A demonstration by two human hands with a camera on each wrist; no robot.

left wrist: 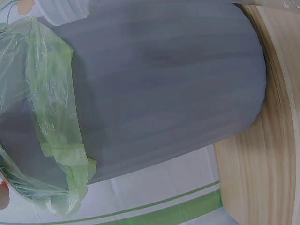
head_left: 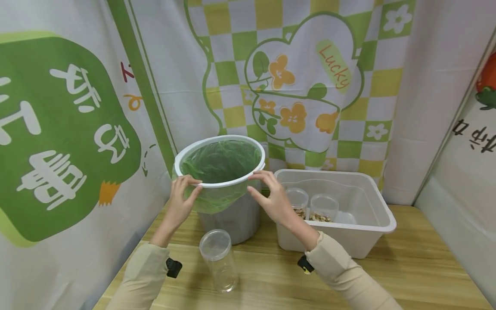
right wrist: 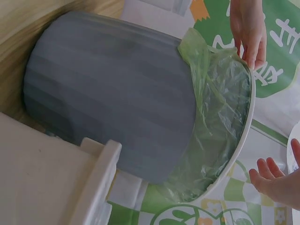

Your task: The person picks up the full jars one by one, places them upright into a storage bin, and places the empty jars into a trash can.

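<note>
A grey trash bin stands on the table with a white rim ring at its top. A thin green trash bag lines it, its edge folded down outside below the ring. My left hand pinches the near left of the ring between thumb and fingers; the right wrist view shows this left hand at the rim too. My right hand is at the near right of the ring, fingers spread. In the right wrist view, that right hand appears slightly apart from the rim.
A clear lidded jar stands in front of the bin. To the right is a white plastic tub, holding two clear jars with nut-like pieces inside. Printed cloth hangs behind and beside the wooden table.
</note>
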